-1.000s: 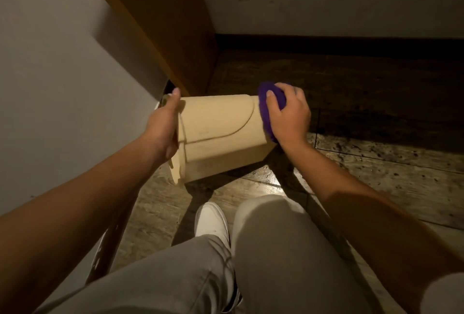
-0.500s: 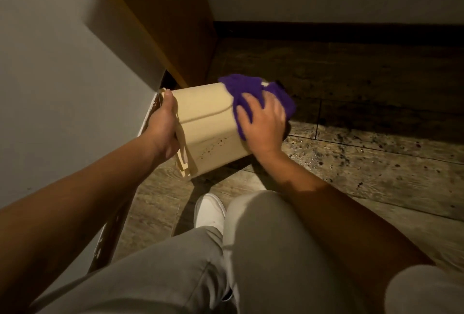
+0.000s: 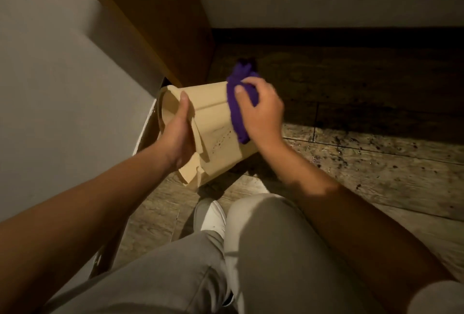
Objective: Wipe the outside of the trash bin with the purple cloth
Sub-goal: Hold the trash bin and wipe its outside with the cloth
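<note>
The beige trash bin point(image 3: 213, 128) is tipped on its side, held off the wooden floor point(image 3: 376, 170) in the corner beside the brown cabinet point(image 3: 160, 25). The left hand point(image 3: 178, 135) is closed on the bin's open rim, thumb laid along the outer wall. The right hand point(image 3: 263, 115) is closed around the bunched purple cloth point(image 3: 238, 103) and presses it against the wall near the bin's base end.

Procedure: keep the left-hand hold firm so the bin does not rotate under pressure. Draw the cloth along the wall in overlapping strokes toward the rim. Dark specks point(image 3: 222, 138) show on the near face; that area likely needs a pass. Turn the bin to expose unwiped faces.

Compared with half a second earlier, the cloth is more tightly bunched and sits further toward the base end, and the speckled face is more exposed.
</note>
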A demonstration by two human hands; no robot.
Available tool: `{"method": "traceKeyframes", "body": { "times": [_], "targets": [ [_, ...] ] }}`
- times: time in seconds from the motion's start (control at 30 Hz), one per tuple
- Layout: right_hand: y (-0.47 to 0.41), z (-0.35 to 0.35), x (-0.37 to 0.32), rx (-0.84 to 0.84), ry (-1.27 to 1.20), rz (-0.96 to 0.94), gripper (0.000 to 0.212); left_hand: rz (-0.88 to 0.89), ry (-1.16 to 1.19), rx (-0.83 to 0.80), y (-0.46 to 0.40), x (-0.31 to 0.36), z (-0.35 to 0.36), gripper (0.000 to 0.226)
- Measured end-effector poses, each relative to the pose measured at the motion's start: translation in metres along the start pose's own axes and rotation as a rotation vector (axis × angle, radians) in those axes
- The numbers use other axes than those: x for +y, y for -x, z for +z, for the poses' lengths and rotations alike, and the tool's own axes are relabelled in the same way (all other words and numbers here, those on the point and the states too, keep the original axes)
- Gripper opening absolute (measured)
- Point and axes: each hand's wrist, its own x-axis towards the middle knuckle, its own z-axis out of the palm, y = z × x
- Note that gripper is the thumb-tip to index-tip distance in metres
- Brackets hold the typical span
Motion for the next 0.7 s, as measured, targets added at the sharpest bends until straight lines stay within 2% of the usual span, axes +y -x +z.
{"method": "traceKeyframes", "body": {
  "times": [0.07, 0.13, 0.27, 0.5, 0.6, 0.7],
  "targets": [
    [0.025, 0.021, -0.017, -0.089, 0.026, -0.118, 0.036, -0.011, 0.074, 0.008, -0.002, -0.001, 0.01, 0.072],
    [0.048, 0.041, -0.018, -0.163, 0.163, -0.216, 0.043, -0.007, 0.122, 0.065, -0.005, 0.001, 0.011, 0.078],
    [0.041, 0.047, 0.009, -0.134, 0.381, -0.269, 0.049, -0.025, 0.111, 0.166, -0.009, 0.0, 0.002, 0.073],
    [0.015, 0.023, 0.104, -0.082, 0.502, 0.09, 0.054, -0.012, 0.064, 0.3, -0.01, -0.005, -0.02, 0.07],
    [0.011, 0.013, 0.124, -0.08, 0.561, 0.185, 0.05, -0.018, 0.047, 0.285, -0.012, -0.002, -0.024, 0.072],
    [-0.002, -0.005, 0.131, -0.057, 0.513, 0.324, 0.044, -0.03, 0.05, 0.206, -0.013, 0.006, -0.027, 0.07]
  ]
}}
